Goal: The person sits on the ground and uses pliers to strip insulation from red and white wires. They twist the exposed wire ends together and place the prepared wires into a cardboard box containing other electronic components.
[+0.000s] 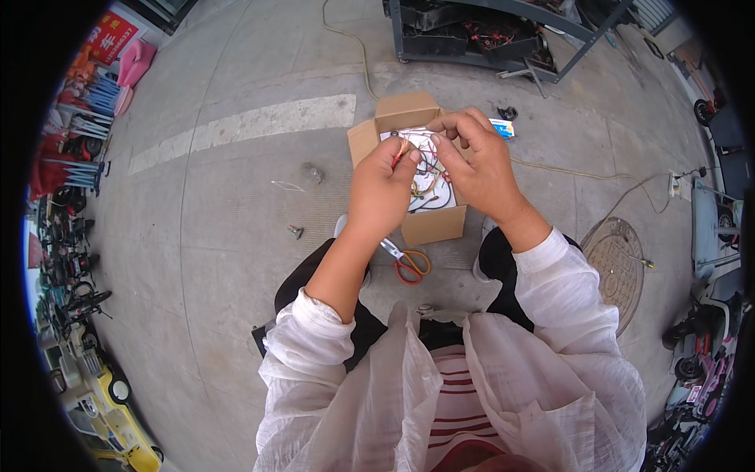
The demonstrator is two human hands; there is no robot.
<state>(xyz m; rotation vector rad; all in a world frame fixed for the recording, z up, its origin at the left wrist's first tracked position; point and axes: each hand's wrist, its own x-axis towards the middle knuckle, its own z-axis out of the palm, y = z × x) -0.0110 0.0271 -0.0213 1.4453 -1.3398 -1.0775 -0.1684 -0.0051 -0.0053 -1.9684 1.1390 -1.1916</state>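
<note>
An open cardboard box (434,226) stands on the ground between my feet, its flaps folded out. Inside, a tangle of coloured thin wires (429,189) lies on a white lining. Above the box, my left hand (383,182) is closed, with a red wire (398,157) pinched between thumb and forefinger. My right hand (481,164) is curled close beside it, thumb and fingers bent round what looks like a thin wire; the fingers partly hide it. Scissors (407,263) with one red and one orange handle lie on the ground just in front of the box, toward me.
A metal rack (472,55) with dark bins stands at the far side. A blue-and-white packet (502,128) lies right of the box, a small dark part (295,231) to the left. A round manhole cover (617,263) is at right. Parked vehicles (118,393) line both sides.
</note>
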